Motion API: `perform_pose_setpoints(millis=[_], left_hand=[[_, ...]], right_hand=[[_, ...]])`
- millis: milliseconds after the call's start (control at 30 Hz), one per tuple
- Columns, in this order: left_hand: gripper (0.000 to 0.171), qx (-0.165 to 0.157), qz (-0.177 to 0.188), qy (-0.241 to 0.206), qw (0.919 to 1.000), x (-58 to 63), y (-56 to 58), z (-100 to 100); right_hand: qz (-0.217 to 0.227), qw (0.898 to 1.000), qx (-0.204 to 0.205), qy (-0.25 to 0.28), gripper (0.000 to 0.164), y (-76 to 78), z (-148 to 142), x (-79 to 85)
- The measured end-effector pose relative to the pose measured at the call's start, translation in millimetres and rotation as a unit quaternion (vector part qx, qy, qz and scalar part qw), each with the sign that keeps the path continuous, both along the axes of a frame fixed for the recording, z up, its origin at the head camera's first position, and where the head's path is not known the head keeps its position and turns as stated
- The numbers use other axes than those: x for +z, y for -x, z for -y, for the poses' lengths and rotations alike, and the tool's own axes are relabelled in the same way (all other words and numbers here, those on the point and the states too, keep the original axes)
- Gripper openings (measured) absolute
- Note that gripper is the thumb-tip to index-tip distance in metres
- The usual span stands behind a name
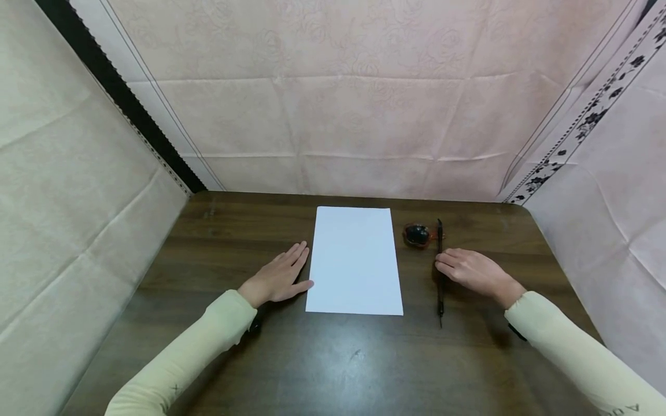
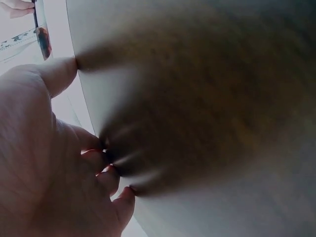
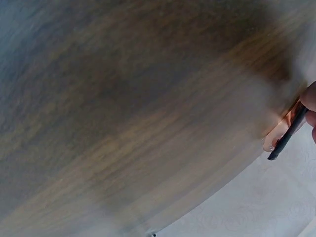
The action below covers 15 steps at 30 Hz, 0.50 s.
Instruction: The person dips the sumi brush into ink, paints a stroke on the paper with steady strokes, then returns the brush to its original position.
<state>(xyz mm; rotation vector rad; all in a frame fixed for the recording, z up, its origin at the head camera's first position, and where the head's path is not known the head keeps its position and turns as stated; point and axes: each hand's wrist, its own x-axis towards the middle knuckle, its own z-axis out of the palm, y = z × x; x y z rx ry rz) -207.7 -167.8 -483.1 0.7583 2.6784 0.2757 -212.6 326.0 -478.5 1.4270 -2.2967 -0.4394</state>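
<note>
A blank white sheet of paper (image 1: 355, 260) lies upright on the wooden table. My left hand (image 1: 282, 274) rests flat to its left, fingers extended and thumb tip at the paper's left edge; the left wrist view shows the thumb (image 2: 61, 74) and fingertips against the tabletop. To the right of the paper, my right hand (image 1: 470, 271) pinches a slim black writing brush (image 1: 440, 294) near its middle, with the thin tip toward me. The brush's far end (image 3: 286, 134) shows in the right wrist view. A small reddish dish holding black ink (image 1: 417, 236) sits just left of the brush.
The dark wooden tabletop (image 1: 348, 364) has rounded far corners. Pale patterned cloth (image 1: 338, 115) hangs behind its far edge, and more cloth (image 1: 619, 190) walls in both sides.
</note>
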Motion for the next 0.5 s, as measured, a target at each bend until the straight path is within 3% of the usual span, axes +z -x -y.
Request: perform_pose_setpoints(millis=[233,500], left_hand=[[0.087,-0.003,-0.004,-0.008,1.0,0.5,-0.3,0.1],[0.087,-0.002,0.002,-0.014,0.9999,1.3,0.0,-1.3]], right_hand=[[-0.012,0.998,0.037,0.041,0.043,1.0,-1.0,3.0],[-0.031,0.995,0.039,0.087,0.029,0.2,-3.6,12.9]])
